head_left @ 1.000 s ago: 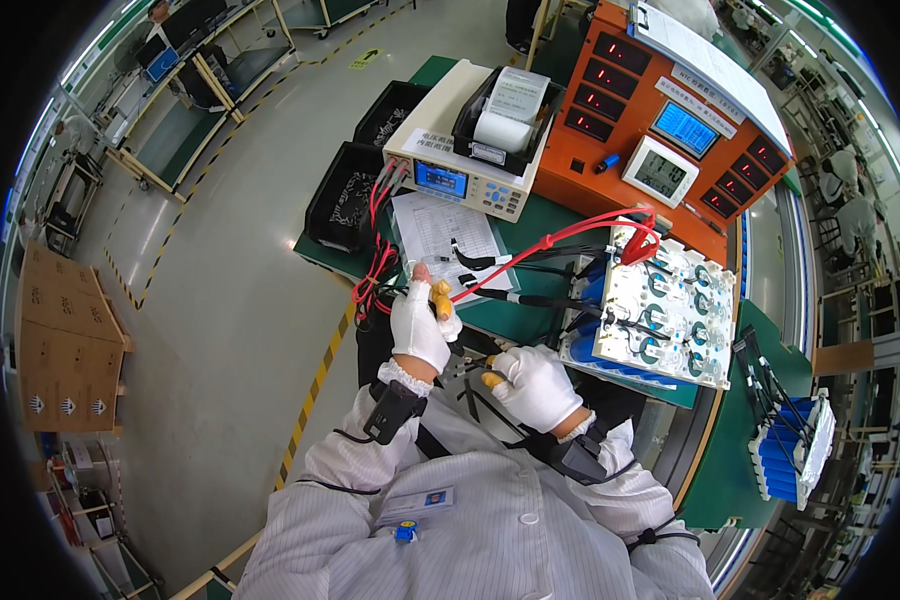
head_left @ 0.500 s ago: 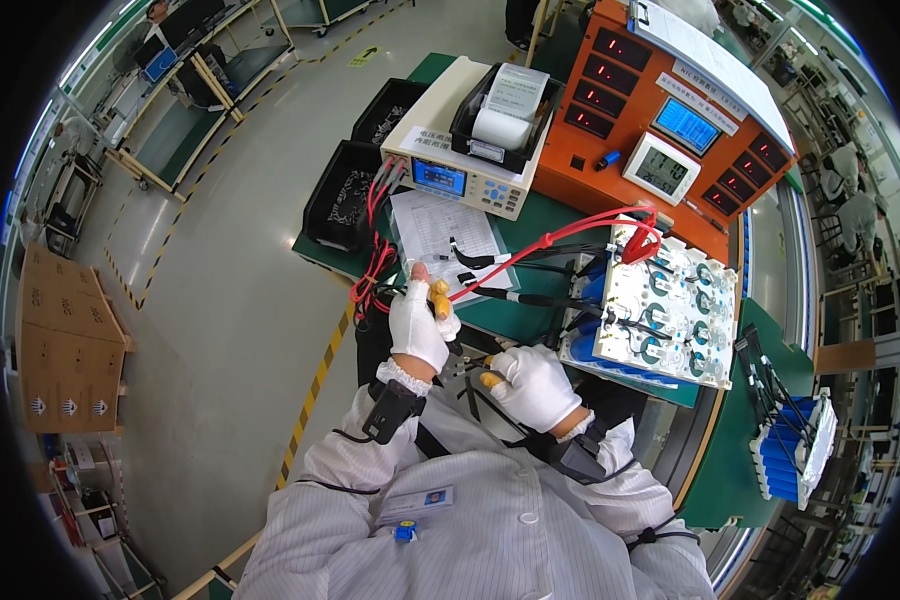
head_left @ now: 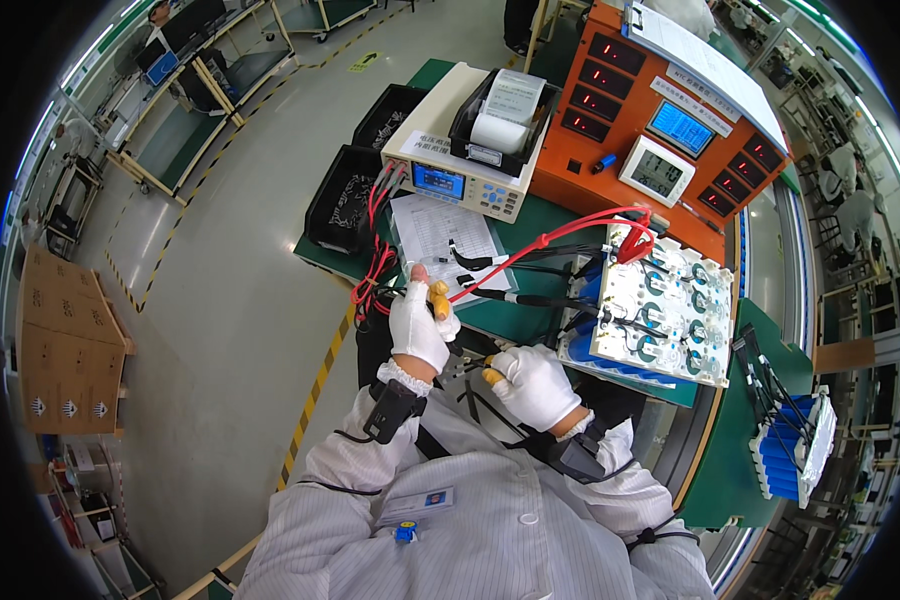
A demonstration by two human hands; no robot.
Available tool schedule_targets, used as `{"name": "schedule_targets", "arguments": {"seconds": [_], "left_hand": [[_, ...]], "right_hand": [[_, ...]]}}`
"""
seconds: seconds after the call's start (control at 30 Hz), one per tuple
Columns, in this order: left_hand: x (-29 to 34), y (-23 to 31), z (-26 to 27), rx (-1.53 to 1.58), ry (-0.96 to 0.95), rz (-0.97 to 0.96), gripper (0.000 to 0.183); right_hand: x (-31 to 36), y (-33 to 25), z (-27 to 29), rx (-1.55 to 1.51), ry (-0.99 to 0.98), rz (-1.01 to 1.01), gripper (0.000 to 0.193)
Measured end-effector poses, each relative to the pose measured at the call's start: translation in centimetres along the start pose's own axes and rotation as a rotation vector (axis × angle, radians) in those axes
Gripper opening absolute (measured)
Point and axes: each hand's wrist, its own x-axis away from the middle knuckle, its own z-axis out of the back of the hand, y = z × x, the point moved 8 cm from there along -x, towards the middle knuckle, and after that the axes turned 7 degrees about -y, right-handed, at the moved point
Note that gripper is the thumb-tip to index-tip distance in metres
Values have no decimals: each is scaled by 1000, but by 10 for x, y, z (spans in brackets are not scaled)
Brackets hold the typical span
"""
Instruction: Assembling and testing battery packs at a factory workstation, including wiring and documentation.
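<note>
Left hand (head_left: 417, 325), gloved, fingers closed round red probe (head_left: 448, 296); right hand (head_left: 532, 385) closed round black probe (head_left: 475, 365). Both held short of white battery pack (head_left: 660, 310); testing apparently not begun, no cell touched.

Two gloved hands (head_left: 420, 325), two black trays (head_left: 345, 200), one orange tester (head_left: 660, 120).

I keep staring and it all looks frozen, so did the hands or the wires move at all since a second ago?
Nothing visibly changed. The left hand holds the red probe as before, the right hand stays closed near the table edge, and the battery board and red wire lie where they were.
</note>
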Motion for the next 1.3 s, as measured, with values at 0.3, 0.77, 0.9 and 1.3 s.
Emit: {"name": "schedule_targets", "arguments": {"seconds": [0.3, 0.77, 0.9, 1.3], "left_hand": [[-5, 8, 9, -16, 57, 12, 37], [37, 2, -12, -619, -389, 6, 14], [37, -3, -13, -720, -405, 121, 15], [40, -19, -20, -678, -395, 240, 12]], "right_hand": [[2, 0, 1, -9, 23, 9, 15], [4, 12, 28, -220, 236, -119, 11], [4, 15, 28, -215, 226, -134, 11], [3, 11, 25, -102, 238, -54, 17]]}}
